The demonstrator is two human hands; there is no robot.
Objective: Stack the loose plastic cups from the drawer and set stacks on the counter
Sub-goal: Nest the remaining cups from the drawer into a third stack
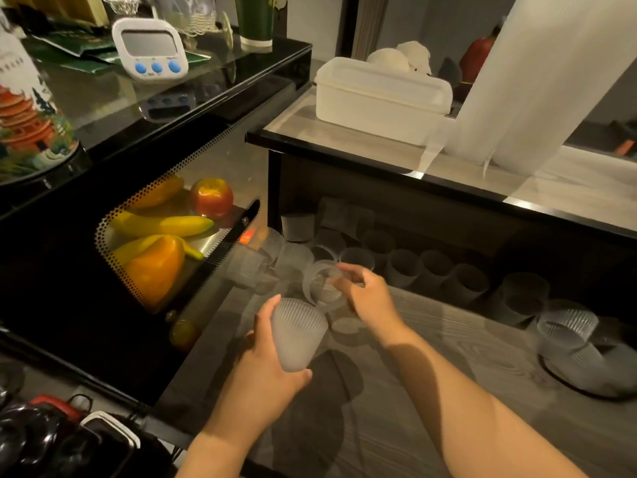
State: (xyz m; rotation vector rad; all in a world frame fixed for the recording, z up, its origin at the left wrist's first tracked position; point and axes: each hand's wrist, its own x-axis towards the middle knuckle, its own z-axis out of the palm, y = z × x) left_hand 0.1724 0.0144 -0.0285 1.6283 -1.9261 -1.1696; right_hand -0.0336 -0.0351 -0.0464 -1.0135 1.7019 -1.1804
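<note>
My left hand (265, 370) grips a frosted ribbed plastic cup (298, 334) upright over the open drawer (448, 357). Just above it my right hand (370, 298) pinches the rim of a clear ribbed cup (322, 282), tilted on its side with its mouth toward me. Several loose cups (431, 270) lie in a row along the back of the drawer, more (272, 257) at its left, and a small group (568, 332) at the right. The counter (379, 146) runs above the drawer.
On the counter stand a white lidded box (382, 93) and a tall white roll (537, 74). To the left a black cabinet (69, 270) holds bananas, a pepper and an apple behind a perforated door; a timer (150, 50) sits on top.
</note>
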